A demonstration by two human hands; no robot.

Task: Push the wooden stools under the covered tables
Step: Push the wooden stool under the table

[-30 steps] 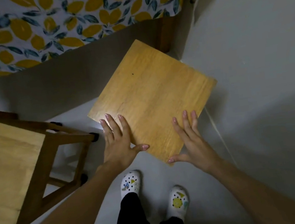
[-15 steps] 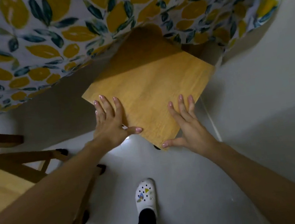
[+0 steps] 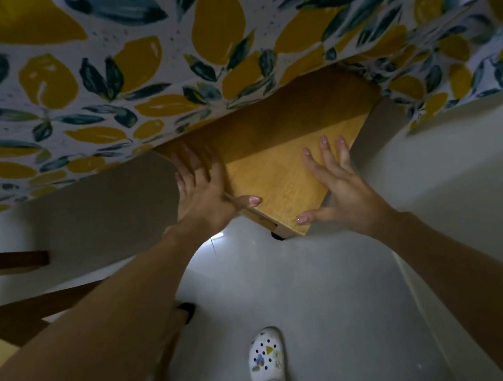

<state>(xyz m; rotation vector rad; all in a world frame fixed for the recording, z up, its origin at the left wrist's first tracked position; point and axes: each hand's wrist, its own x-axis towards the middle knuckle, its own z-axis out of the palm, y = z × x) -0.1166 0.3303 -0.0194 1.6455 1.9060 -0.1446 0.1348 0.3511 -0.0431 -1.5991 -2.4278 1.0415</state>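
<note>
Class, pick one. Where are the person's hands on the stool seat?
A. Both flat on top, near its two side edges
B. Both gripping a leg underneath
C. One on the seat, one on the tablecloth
A: the left hand and right hand lie open-palmed on the stool seat, half under the tablecloth.

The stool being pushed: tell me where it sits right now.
The stool sits at centre frame, its far half under the leaf-print tablecloth, with the left hand and right hand flat on its near corner.

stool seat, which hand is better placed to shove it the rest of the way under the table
Probably the left hand: it lies flat on the stool seat, fingers already reaching under the tablecloth edge. The right hand sits at the near right edge, mostly steadying the corner.
</note>
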